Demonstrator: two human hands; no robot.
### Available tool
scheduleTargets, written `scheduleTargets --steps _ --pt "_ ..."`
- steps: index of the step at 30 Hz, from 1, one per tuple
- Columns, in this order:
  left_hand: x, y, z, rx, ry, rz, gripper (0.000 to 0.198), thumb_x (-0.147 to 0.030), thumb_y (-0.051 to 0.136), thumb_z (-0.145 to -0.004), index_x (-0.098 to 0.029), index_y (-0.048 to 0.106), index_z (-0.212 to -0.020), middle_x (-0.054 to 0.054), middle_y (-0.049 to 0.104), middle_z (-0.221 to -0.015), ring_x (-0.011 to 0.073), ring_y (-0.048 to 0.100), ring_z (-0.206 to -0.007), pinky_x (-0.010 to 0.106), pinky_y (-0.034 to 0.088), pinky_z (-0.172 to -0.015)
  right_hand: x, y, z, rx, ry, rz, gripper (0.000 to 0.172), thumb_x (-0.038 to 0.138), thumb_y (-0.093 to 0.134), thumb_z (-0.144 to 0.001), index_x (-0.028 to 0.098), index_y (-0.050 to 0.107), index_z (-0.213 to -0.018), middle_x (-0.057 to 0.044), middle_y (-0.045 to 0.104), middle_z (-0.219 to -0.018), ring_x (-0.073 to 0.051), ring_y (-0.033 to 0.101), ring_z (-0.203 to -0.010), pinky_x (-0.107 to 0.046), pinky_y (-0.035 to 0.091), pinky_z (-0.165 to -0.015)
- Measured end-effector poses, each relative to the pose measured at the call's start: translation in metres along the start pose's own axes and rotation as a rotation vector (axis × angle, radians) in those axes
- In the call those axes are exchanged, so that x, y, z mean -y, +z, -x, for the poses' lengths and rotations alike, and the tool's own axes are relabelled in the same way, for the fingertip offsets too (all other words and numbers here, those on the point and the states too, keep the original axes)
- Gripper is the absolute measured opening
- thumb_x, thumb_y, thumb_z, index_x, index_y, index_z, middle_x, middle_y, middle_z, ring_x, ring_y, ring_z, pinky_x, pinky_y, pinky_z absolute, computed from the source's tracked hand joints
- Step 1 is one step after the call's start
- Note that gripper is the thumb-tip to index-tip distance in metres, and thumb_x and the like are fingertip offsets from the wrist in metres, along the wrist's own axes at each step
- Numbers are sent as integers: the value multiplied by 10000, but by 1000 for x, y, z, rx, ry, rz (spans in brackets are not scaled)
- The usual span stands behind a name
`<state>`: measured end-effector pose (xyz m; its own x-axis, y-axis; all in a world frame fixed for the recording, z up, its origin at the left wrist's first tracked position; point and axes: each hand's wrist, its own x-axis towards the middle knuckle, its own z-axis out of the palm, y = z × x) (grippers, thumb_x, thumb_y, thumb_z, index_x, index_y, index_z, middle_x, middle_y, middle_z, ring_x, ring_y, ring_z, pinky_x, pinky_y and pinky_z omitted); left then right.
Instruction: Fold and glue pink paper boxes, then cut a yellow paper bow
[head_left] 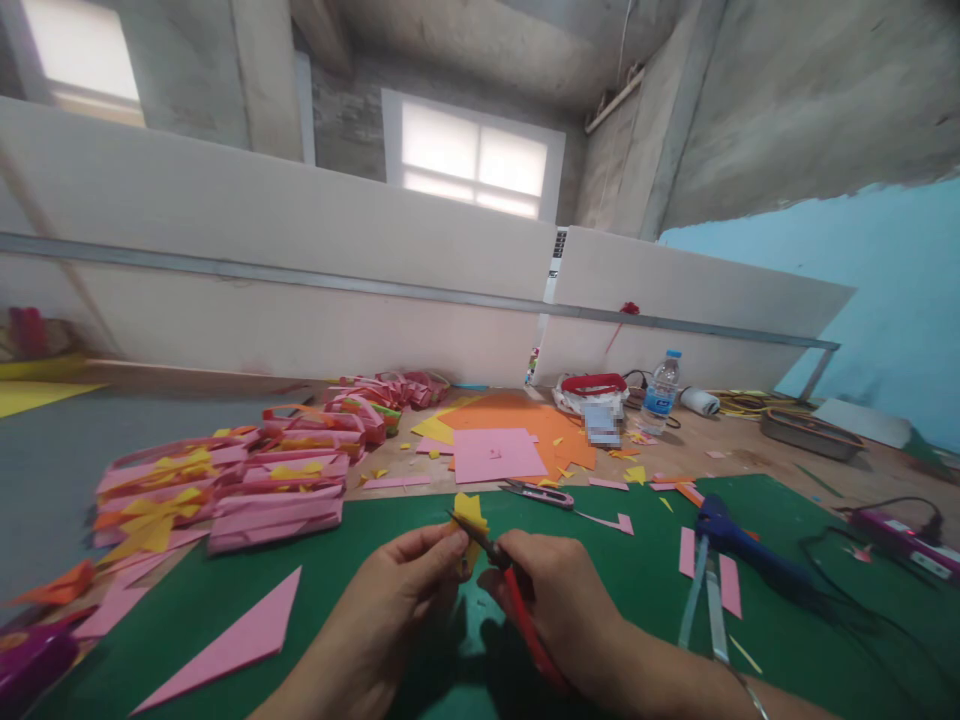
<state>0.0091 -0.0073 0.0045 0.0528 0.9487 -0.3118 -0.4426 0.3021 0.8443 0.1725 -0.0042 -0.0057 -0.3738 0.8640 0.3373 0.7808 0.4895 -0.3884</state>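
Observation:
Pinched between the thumb and fingers of my left hand (420, 575) is a small yellow foam or paper piece (469, 507) with a notched edge. My right hand (559, 590) grips red-handled scissors (521, 615), whose dark blades lie across the yellow piece. Both hands are held close together over the green mat (360, 590). Just beyond them lies a pair of pink-handled thread snips (544, 494). A pink sheet (499, 455) rests on orange sheets (574, 440) farther back. To the left, a pink triangular offcut (232, 640) lies on the mat.
Pink folded pieces with yellow bows (277, 485) are stacked at the left. A blue glue gun (720, 525) stands at the right, with a purple power strip (907, 545) and cables beyond it. A water bottle (661, 395) and a grey tray (810, 436) are at the back right.

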Motion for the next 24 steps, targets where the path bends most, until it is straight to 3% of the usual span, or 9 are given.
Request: scheduleTargets --steps 15,24 --pt "-1 4 4 18 11 -11 195 -170 826 -501 -121 680 -621 23 633 -542 72 535 -468 143 402 -439 4 0 0 22 20 59 69 145 500 -788 177 546 -748 -23 654 -730 -133 546 -613 -231 269 -536" --pt "0 3 3 59 2 -4 219 -190 831 -481 -119 645 -570 -18 576 -492 40 465 -423 136 340 -416 5 -1 1 41 20 114 84 109 506 -763 176 552 -739 -18 644 -704 -135 530 -590 -240 244 -519"
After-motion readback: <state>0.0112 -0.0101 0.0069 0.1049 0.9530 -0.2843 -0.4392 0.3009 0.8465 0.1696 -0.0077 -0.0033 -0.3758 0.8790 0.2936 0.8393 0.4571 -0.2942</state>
